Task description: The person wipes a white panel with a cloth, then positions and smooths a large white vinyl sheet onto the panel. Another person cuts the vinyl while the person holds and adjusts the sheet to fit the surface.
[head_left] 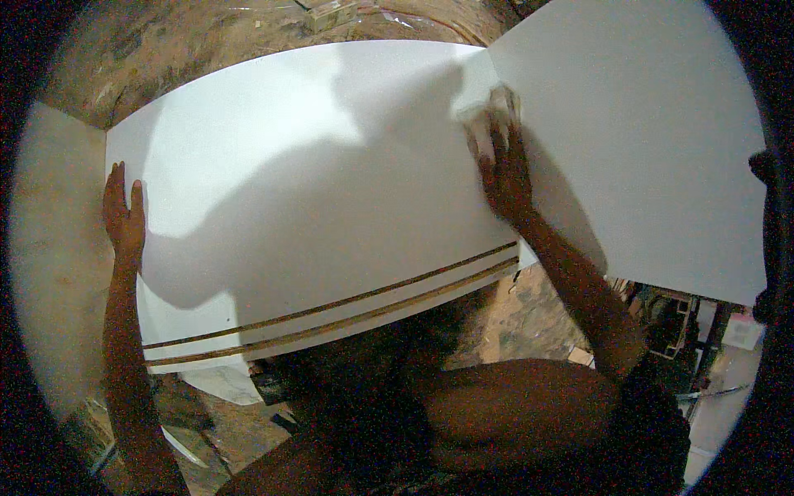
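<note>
A white board (331,190) with two long grooves near its lower edge lies before me, between a beige side panel (58,207) and a larger white panel (637,140). My left hand (124,211) lies with fingers stretched along the board's left edge, against the join with the side panel. Near the right-hand join, my right hand (500,169) is raised at the board's upper part, its fingers blurred around a pale patch; whether they hold anything is unclear. Shadows fall across the middle board.
Dirty brown floor (190,50) shows beyond the boards and below them. A pale angular piece (219,382) lies under the lower left edge. Jumbled wood pieces (674,322) sit below the right panel. My bare knee (521,413) is at the bottom. Dark shapes at the right rim are unclear.
</note>
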Action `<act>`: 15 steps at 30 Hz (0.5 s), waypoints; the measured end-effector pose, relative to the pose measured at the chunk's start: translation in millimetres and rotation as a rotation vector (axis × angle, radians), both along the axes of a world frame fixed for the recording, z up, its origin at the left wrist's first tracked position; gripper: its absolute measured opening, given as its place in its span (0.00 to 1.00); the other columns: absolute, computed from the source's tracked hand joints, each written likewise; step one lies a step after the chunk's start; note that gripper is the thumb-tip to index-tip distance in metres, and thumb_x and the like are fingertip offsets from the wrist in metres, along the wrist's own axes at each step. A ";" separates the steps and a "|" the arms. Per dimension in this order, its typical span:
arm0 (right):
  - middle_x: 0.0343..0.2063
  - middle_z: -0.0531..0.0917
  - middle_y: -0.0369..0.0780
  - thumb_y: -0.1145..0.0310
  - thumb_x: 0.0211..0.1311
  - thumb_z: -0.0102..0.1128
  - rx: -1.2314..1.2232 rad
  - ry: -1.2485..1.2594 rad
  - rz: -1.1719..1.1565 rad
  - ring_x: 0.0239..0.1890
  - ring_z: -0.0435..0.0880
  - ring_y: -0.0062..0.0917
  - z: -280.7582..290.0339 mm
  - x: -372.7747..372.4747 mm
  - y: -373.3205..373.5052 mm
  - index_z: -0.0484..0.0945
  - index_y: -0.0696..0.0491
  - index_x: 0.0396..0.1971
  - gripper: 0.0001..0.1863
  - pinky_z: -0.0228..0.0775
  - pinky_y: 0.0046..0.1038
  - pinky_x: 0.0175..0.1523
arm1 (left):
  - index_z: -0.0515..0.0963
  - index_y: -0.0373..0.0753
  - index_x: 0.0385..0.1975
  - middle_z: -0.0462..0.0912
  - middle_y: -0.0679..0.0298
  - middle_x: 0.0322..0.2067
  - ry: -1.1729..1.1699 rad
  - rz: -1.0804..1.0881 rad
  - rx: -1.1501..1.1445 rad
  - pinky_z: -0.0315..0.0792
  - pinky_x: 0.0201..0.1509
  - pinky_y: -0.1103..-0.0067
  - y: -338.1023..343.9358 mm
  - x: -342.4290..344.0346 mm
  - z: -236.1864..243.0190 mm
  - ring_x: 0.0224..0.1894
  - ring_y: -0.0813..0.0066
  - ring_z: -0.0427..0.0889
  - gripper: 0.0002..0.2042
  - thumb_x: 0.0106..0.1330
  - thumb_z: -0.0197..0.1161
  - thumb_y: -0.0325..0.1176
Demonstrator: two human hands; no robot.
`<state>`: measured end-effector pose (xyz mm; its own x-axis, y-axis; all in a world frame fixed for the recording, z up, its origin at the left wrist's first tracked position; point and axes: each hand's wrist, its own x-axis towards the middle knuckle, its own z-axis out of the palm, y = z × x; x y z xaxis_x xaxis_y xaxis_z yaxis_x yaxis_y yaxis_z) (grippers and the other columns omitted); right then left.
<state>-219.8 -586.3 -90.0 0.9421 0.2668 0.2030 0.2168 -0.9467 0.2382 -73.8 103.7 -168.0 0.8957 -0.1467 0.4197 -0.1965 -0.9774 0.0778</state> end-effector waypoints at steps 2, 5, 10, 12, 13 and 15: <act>0.75 0.55 0.58 0.57 0.78 0.46 0.209 -0.073 -0.049 0.78 0.50 0.58 3.2 -32.5 26.6 0.56 0.56 0.76 0.33 0.42 0.54 0.80 | 0.67 0.38 0.72 0.69 0.52 0.71 0.015 -0.003 -0.014 0.56 0.78 0.62 3.4 -1.4 -2.7 0.73 0.51 0.66 0.25 0.79 0.53 0.42; 0.75 0.55 0.58 0.61 0.76 0.47 0.294 0.029 -0.304 0.78 0.49 0.58 10.5 -51.5 46.0 0.57 0.58 0.75 0.32 0.42 0.52 0.80 | 0.67 0.37 0.72 0.70 0.50 0.70 0.011 0.009 -0.021 0.57 0.78 0.62 5.5 1.7 -7.3 0.73 0.51 0.67 0.25 0.79 0.54 0.39; 0.73 0.58 0.60 0.74 0.69 0.50 0.052 0.018 -0.056 0.75 0.55 0.62 15.9 -9.1 8.4 0.70 0.60 0.65 0.25 0.47 0.47 0.81 | 0.68 0.36 0.71 0.70 0.50 0.70 0.003 0.013 0.013 0.57 0.78 0.62 8.1 6.2 -11.1 0.73 0.52 0.67 0.24 0.79 0.54 0.38; 0.72 0.61 0.60 0.73 0.72 0.49 -0.209 0.124 0.024 0.73 0.60 0.61 4.5 32.0 -19.6 0.67 0.62 0.65 0.24 0.51 0.49 0.79 | 0.68 0.36 0.71 0.70 0.50 0.70 -0.005 0.024 0.016 0.57 0.78 0.62 9.2 7.4 -15.3 0.73 0.51 0.67 0.24 0.79 0.54 0.39; 0.71 0.63 0.60 0.74 0.73 0.48 -0.258 0.128 0.119 0.72 0.62 0.60 -5.2 49.6 -32.8 0.65 0.62 0.66 0.24 0.53 0.50 0.78 | 0.68 0.36 0.71 0.70 0.50 0.70 -0.001 0.035 0.022 0.58 0.78 0.62 9.6 6.1 -17.6 0.73 0.51 0.67 0.24 0.79 0.54 0.39; 0.69 0.65 0.61 0.74 0.73 0.48 -0.383 0.123 0.067 0.70 0.65 0.58 -25.7 84.3 -49.2 0.64 0.63 0.66 0.23 0.57 0.52 0.76 | 0.69 0.37 0.71 0.71 0.51 0.70 -0.014 0.001 -0.001 0.57 0.78 0.61 10.7 7.5 -21.0 0.72 0.51 0.68 0.25 0.79 0.54 0.42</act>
<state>-135.4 -635.5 -115.7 0.9310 0.3632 -0.0364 0.3244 -0.7775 0.5388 -66.3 114.4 -189.0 0.8899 -0.1453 0.4324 -0.1966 -0.9775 0.0761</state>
